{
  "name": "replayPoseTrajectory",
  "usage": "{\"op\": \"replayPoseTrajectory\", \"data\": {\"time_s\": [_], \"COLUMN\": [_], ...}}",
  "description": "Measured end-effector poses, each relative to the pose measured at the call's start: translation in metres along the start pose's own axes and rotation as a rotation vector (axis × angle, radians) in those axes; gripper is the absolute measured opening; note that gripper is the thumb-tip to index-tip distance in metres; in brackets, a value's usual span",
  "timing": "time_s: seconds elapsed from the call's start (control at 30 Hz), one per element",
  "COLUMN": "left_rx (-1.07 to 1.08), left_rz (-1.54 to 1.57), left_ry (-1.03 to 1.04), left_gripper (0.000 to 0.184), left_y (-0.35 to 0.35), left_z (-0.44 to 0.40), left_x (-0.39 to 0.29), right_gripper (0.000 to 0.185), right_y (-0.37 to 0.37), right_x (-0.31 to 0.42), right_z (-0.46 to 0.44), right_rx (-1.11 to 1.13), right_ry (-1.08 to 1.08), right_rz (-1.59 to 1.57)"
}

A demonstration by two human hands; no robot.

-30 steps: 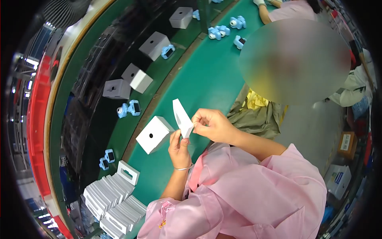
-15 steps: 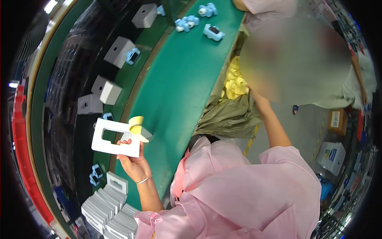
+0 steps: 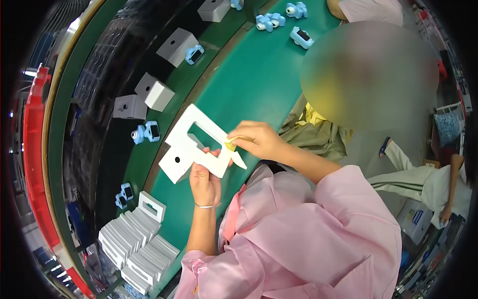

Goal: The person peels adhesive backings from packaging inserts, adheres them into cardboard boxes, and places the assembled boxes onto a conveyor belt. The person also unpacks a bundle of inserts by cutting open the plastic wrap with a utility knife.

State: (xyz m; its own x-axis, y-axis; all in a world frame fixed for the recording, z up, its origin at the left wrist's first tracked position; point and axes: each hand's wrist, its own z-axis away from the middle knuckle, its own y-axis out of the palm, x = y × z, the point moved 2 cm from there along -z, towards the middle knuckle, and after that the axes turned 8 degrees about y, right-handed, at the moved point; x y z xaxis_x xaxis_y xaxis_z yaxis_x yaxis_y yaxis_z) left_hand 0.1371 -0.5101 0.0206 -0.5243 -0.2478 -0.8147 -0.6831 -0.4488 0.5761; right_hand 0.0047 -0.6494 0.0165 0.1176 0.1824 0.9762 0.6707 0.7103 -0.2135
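Right hand (image 3: 256,140) back at white frame (image 3: 183,129), box (image 3: 174,168) partly behind

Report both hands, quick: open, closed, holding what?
Left hand: closed, holding the white cut-out insert.
Right hand: closed, pinching the yellow strip at the insert's edge.
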Motion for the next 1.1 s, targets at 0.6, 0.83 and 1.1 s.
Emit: {"op": "replayPoseTrajectory", "data": {"time_s": [0.6, 0.83, 1.1], "left_rx": [0.015, 0.013, -0.157], "left_rz": [-0.046, -0.202, -0.144], "left_ry": [-0.012, -0.046, 0.106], "left_gripper": [0.051, 0.049, 0.043], "left_y": [0.011, -0.006, -0.023], "left_z": [-0.006, 0.008, 0.01], "left_x": [0.007, -0.006, -0.047], "right_gripper": [0.011, 0.003, 0.009], "right_y": [0.012, 0.034, -0.108], "right_x": [0.045, 0.044, -0.028], "right_z": [-0.007, -0.011, -0.002], "right_rx": [-0.072, -0.071, -0.728], "right_ry": [-0.063, -0.136, 0.284], "right_rz": [0.09, 0.216, 0.211]}}
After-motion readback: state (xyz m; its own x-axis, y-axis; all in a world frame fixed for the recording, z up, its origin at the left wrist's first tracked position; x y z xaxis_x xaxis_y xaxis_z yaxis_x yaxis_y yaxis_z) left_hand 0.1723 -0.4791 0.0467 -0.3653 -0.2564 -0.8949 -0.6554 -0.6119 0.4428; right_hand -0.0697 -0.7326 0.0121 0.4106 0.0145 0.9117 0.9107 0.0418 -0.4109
